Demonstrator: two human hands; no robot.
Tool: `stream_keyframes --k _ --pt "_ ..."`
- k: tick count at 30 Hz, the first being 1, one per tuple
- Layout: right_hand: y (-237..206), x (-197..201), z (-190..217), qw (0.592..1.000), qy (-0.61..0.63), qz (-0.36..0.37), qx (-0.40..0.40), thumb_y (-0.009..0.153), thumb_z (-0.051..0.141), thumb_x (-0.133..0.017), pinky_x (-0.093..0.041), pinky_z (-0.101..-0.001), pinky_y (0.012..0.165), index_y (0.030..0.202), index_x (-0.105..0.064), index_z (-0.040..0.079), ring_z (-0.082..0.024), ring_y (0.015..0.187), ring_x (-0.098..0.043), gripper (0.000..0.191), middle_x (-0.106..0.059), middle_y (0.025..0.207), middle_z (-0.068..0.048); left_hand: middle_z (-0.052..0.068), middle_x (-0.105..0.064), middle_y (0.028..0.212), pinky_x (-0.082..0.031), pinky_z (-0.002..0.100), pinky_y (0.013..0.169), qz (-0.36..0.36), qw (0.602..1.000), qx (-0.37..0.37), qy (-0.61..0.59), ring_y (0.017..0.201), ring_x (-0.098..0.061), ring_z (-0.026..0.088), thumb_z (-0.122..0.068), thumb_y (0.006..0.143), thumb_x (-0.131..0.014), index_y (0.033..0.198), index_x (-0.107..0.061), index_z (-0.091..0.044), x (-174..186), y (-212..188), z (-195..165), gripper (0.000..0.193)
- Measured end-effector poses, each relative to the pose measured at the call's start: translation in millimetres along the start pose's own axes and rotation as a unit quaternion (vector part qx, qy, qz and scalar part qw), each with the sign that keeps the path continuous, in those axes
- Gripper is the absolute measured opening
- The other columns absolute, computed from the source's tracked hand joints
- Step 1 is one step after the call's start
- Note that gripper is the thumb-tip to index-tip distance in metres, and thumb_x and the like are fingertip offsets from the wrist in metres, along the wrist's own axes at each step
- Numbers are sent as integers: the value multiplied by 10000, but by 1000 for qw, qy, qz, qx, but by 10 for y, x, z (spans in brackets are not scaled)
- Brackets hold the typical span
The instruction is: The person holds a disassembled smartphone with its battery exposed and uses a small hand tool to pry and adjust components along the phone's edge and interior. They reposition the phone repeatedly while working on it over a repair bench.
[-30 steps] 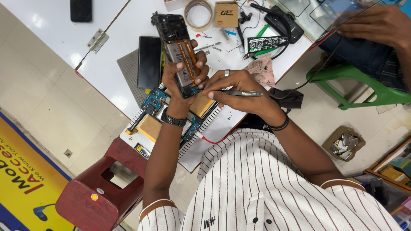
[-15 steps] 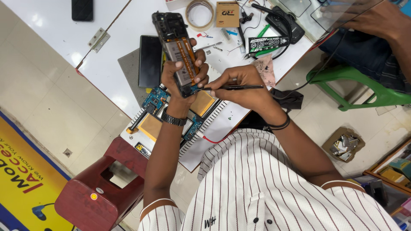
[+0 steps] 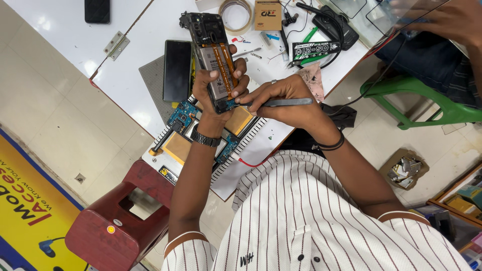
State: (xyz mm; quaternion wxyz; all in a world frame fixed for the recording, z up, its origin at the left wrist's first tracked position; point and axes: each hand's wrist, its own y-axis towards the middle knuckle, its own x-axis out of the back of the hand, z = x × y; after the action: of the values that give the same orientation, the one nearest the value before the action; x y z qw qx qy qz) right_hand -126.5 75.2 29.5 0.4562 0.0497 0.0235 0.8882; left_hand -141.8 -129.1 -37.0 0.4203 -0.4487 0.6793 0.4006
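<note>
My left hand [image 3: 217, 88] grips the opened phone [image 3: 213, 55], long axis toward 12 o'clock. My right hand [image 3: 288, 98] pinches tweezers [image 3: 278, 102] at its lower end. A brown box [image 3: 267, 15] lies at 1 o'clock; a yellow sign [image 3: 25, 211] at 8.

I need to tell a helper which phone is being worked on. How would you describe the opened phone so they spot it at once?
Start at the white table. Above its near edge, the left hand holds the opened phone upright, back cover off, while the right hand puts a metal tool to its lower end. Unlike the flat dark phone beside it, it shows a grey battery crossed by two orange strips.
</note>
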Motion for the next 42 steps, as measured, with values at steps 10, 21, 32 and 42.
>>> stream_keyframes --k 10,21,32,42 --pt "-20 -38 -37 1000 12 -12 12 855 -61 -779 -631 -306 929 940 -774 17 -169 1021 -763 116 -786 1070 -117 162 -542 984 -487 325 512 8 999 16 -28 623 -548 204 -236 900 -545 1422 -452 19 51 -9 -17 588" --pt "-32 -126 34 994 -87 -69 -1 876 158 -842 -537 -240 662 1014 -790 32 -103 768 -677 195 -732 884 -56 153 -527 984 -500 341 528 8 1000 1 -18 641 -555 201 -265 913 -544 1423 -455 13 53 -18 -18 588" --pt "-85 -38 -40 996 69 -28 -45 1046 83 -555 -567 -236 730 1139 -713 -21 -80 819 -680 212 -746 922 -50 144 -524 992 -475 311 485 1 1000 7 -16 592 -533 181 -277 919 -559 1435 -460 -4 21 -13 -29 593" --pt "-169 0 14 994 -69 -83 -4 934 79 -799 -520 -218 697 1056 -760 -11 -72 785 -649 157 -733 877 -54 140 -529 1003 -466 310 497 8 1000 19 -23 606 -535 177 -272 916 -558 1449 -457 -23 30 -26 -35 597"
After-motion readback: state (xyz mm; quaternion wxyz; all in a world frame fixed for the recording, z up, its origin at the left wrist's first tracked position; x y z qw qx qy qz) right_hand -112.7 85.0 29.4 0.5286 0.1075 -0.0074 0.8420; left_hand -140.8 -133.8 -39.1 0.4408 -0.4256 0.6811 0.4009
